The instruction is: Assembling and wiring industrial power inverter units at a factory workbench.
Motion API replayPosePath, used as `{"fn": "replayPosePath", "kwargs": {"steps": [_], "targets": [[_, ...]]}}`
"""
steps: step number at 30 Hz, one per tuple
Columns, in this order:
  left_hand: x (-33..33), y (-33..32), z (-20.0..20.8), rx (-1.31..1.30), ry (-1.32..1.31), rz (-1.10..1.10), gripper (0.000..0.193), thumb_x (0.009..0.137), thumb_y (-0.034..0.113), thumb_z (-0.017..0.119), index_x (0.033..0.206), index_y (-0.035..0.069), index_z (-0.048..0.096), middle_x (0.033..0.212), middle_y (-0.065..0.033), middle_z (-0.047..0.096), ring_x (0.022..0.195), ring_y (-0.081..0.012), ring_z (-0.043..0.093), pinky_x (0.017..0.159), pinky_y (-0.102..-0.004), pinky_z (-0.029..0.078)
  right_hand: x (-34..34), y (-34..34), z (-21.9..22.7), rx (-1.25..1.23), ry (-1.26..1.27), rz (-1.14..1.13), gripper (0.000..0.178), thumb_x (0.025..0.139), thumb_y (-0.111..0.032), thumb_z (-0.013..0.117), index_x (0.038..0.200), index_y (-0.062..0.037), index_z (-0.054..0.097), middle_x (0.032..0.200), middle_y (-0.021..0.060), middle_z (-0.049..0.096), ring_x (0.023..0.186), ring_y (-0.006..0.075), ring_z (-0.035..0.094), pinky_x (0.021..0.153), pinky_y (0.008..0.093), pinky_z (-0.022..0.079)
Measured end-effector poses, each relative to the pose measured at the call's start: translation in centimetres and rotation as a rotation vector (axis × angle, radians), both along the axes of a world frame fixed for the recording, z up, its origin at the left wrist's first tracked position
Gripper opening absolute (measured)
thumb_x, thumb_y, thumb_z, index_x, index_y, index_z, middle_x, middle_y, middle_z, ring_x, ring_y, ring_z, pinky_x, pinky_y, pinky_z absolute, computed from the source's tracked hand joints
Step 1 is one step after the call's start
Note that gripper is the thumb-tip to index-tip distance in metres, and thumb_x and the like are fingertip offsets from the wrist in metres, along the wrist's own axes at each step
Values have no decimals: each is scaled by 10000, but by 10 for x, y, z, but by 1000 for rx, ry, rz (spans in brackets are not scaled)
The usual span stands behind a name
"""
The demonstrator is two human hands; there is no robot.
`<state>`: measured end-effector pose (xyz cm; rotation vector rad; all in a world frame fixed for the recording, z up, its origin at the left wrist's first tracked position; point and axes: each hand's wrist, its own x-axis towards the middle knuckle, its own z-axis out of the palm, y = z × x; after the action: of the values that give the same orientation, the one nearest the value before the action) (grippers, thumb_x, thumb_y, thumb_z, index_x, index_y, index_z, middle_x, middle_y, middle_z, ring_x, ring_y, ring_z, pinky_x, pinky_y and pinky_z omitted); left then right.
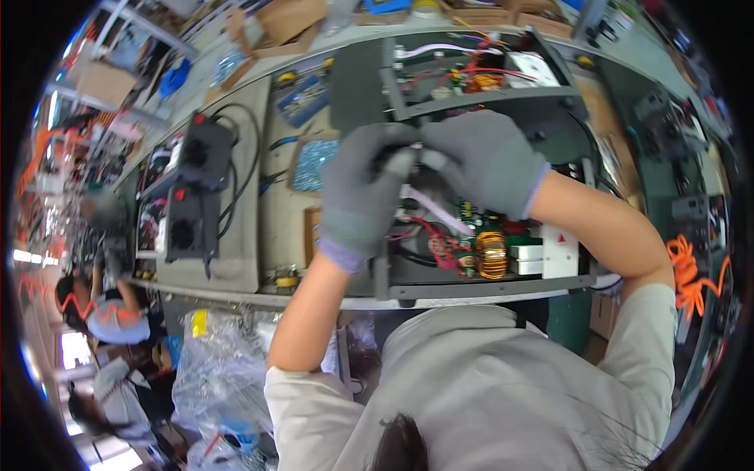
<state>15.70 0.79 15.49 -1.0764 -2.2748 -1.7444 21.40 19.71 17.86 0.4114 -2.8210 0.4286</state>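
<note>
A person's two gray-gloved hands meet above an open dark metal case (pixel 503 289) on a workbench (pixel 284 224), the left hand (pixel 363 188) arching in from the left and the right hand (pixel 491 161) from the right. Fingers curl inward on both, the tips drawn close together at a small pale piece (pixel 417 147) over the case's far left part; whether either hand is clamped on it cannot be told, nor can the piece's own long axis, so little of it shows. A flat, pale lilac cable (pixel 438 212) lies on the near side of the fingertips, its far end just beside the left hand's fingertips, which look the nearer of the two. The cable's long axis slants from far left to near right, pointing toward a copper-wound coil (pixel 492 255) in the near half of the case; contact between glove and cable cannot be made out. Red wires (pixel 441 245) bunch to the left of the coil, and a white panel (pixel 560 255) stands to its right. Beyond the hands sits a second open case (pixel 491 104), while a tray of small bluish parts (pixel 316 165) rests just left of the left hand.
</note>
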Motion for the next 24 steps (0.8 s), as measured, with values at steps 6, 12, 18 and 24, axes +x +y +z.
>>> {"fn": "replayPosePath", "kwargs": {"steps": [6,12,18,24], "targets": [[3,12,-2,-45,-138,36,121,915,15,663,1029,19,704,909,-56,692,791,-111,647,744,-251,518,4,5,-9,-159,105,-88,185,899,-273,664,1018,-131,677,825,122,685,812,364,673,713,483,519],[10,17,4,-81,-175,120,296,901,14,671,1195,25,634,951,-60,684,821,-108,636,773,-246,518,9,5,4,-56,-47,-148,180,903,-296,648,1001,-174,735,945,79,728,913,314,702,795,477,553],[-7,11,-19,-105,-131,121,422,1009,133,447,1402,-9,511,1211,-155,628,1111,-221,594,1002,-355,465,-4,3,-1,143,-324,-146,170,893,-269,625,987,-159,714,850,128,700,841,334,705,749,475,552],[-5,12,-20,-113,-242,12,399,1039,119,400,1386,-42,512,1263,-183,642,1170,-222,605,1043,-332,439,-5,-3,0,165,-391,-72,244,873,-221,645,1024,-69,761,949,178,746,896,339,741,754,455,597]]}}
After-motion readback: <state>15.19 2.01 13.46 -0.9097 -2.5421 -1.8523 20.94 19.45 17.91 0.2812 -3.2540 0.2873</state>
